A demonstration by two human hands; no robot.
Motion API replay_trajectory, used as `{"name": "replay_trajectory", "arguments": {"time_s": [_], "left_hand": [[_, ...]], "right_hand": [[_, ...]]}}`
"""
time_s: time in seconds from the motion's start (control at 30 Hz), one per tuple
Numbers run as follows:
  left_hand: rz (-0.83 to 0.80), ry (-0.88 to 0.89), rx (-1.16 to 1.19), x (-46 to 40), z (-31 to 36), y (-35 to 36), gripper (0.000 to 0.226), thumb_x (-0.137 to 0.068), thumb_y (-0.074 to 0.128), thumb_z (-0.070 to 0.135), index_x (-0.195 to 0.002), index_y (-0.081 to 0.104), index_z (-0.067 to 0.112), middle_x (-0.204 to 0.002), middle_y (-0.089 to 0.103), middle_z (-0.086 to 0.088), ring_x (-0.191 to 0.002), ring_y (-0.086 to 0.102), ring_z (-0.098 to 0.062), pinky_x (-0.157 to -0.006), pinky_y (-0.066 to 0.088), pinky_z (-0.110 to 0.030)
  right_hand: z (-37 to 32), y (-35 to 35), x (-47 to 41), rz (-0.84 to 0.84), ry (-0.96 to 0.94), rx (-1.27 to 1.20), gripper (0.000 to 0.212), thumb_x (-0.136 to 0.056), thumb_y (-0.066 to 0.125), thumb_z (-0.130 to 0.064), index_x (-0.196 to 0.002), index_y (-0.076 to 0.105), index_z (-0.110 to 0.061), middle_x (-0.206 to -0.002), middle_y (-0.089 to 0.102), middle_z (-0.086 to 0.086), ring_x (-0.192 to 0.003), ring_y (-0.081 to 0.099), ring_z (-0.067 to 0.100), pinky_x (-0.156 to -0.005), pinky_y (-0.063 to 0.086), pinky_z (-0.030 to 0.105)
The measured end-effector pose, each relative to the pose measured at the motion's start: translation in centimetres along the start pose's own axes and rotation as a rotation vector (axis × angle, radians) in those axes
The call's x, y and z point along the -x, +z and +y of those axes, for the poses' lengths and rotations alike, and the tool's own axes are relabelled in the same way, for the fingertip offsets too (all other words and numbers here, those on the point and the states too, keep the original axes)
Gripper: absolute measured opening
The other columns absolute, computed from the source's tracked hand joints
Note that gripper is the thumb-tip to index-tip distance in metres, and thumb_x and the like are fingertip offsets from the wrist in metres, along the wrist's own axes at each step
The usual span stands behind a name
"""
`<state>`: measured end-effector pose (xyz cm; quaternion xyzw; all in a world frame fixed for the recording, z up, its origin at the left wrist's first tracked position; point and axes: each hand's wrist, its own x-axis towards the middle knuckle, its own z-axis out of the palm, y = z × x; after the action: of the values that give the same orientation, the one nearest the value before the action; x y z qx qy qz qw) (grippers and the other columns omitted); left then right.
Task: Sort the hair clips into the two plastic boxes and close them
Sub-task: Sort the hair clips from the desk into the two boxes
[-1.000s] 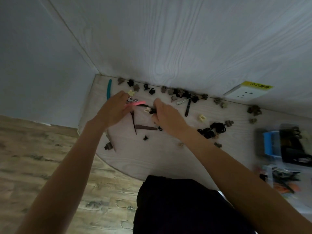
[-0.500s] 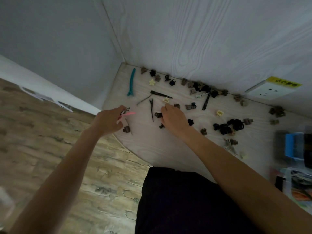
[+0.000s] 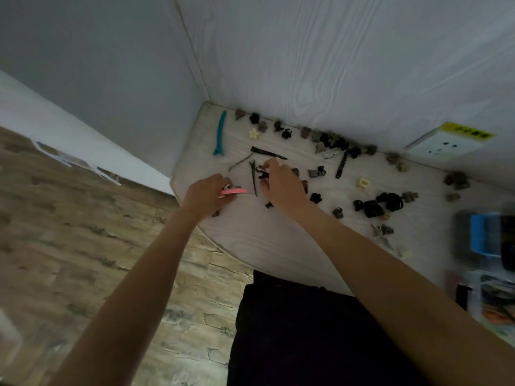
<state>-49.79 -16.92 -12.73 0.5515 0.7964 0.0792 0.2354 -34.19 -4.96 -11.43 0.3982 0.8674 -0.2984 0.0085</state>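
Over the pale counter (image 3: 250, 240) strewn with small claw clips, the left hand (image 3: 207, 195) grips a pink hair clip (image 3: 232, 191) while the right hand (image 3: 281, 185) pinches a black clip (image 3: 262, 171) (boxes blurred at far right).

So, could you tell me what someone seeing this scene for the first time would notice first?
Probably the pink hair clip gripped in the left hand near the table's left edge, the brightest thing among mostly dark clips. Next, the right hand pinching a small black clip mid-table, and the long teal clip lying alone near the far left corner. At the right edge, blurred plastic boxes show a blue patch.
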Motion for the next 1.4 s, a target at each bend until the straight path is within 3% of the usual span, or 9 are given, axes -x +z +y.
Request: {"name": "replay_trajectory", "arguments": {"time_s": [0.13,0.3,0.53,0.73,0.83,0.9,1.1,1.23,1.4], "left_hand": [[0.017,-0.039,0.038,0.5,0.2,0.3,0.025,-0.085,0.062,0.034,-0.099,0.062,0.013,-0.094,0.059,-0.01,-0.083,0.061,-0.032,-0.071,0.046,-0.039],[0.048,0.026,-0.001,0.9,0.0,0.6,0.024,-0.088,0.055,0.032,-0.099,0.062,0.012,-0.091,0.059,-0.013,-0.072,0.061,-0.036,-0.063,0.044,-0.037],[0.12,0.047,0.033,0.8,2.3,0.2,0.023,-0.091,0.055,0.028,-0.108,0.06,0.015,-0.091,0.066,-0.012,-0.083,0.063,-0.032,-0.069,0.046,-0.037],[0.118,0.187,0.075,0.5,10.0,0.3,0.029,-0.091,0.05,0.027,-0.115,0.057,0.012,-0.076,0.063,-0.013,-0.067,0.06,-0.032,-0.06,0.037,-0.03],[0.042,0.296,0.104,0.5,15.5,1.3,0.031,-0.093,0.052,0.023,-0.121,0.054,0.009,-0.072,0.063,-0.014,-0.061,0.059,-0.034,-0.056,0.04,-0.032],[0.004,0.38,0.116,0.8,19.1,2.6,0.031,-0.095,0.049,0.025,-0.121,0.053,0.009,-0.066,0.058,-0.008,-0.053,0.053,-0.026,-0.051,0.036,-0.029],[-0.074,0.491,0.095,3.0,29.0,7.2,0.034,-0.097,0.044,0.03,-0.127,0.05,0.014,-0.058,0.039,0.009,-0.046,0.038,-0.011,-0.045,0.023,-0.024],[-0.088,0.564,0.053,5.7,35.2,9.6,0.028,-0.096,0.044,0.031,-0.117,0.052,0.014,-0.076,0.062,-0.006,-0.063,0.058,-0.025,-0.053,0.033,-0.028],[-0.013,0.565,0.031,7.8,41.0,10.7,0.024,-0.093,0.046,0.032,-0.11,0.05,0.016,-0.072,0.055,0.002,-0.058,0.054,-0.018,-0.048,0.029,-0.027]], "right_hand": [[-1.5,0.8,-1.7,-0.028,-0.027,0.238,0.04,-0.091,0.051,-0.038,-0.111,0.047,-0.004,-0.111,0.059,0.016,-0.107,0.05,0.03,-0.078,0.044,0.038],[-0.7,0.4,-1.8,-0.041,-0.034,0.33,0.024,-0.095,0.043,-0.02,-0.111,0.051,-0.004,-0.115,0.059,0.014,-0.111,0.049,0.027,-0.081,0.044,0.034],[1.8,-5.4,4.0,0.058,0.063,-0.005,0.02,-0.095,0.046,-0.023,-0.104,0.048,-0.005,-0.092,0.058,0.012,-0.077,0.051,0.024,-0.061,0.035,0.03],[7.4,-10.0,14.3,0.141,0.282,-0.425,0.011,-0.095,0.048,-0.019,-0.084,0.046,-0.017,-0.066,0.057,-0.005,-0.047,0.046,0.002,-0.048,0.034,0.015],[11.4,-11.3,19.8,0.228,0.379,-0.389,0.017,-0.093,0.052,-0.015,-0.078,0.049,-0.023,-0.069,0.059,-0.005,-0.057,0.053,0.0,-0.055,0.037,0.014],[14.2,-12.0,23.5,0.29,0.458,-0.386,0.01,-0.093,0.052,-0.017,-0.083,0.054,-0.018,-0.083,0.066,0.007,-0.071,0.061,0.02,-0.061,0.042,0.028],[22.1,-14.3,32.3,0.409,0.61,-0.105,0.031,-0.091,0.056,-0.018,-0.121,0.056,-0.011,-0.104,0.068,0.019,-0.093,0.062,0.036,-0.069,0.041,0.032],[27.4,-15.0,33.9,0.315,0.488,0.039,0.028,-0.09,0.058,-0.019,-0.117,0.058,-0.013,-0.106,0.068,0.017,-0.094,0.063,0.034,-0.081,0.047,0.041],[30.9,-14.8,33.1,0.042,0.282,0.112,0.046,-0.079,0.068,-0.015,-0.124,0.056,-0.013,-0.124,0.058,0.015,-0.113,0.051,0.033,-0.092,0.042,0.042]]}}
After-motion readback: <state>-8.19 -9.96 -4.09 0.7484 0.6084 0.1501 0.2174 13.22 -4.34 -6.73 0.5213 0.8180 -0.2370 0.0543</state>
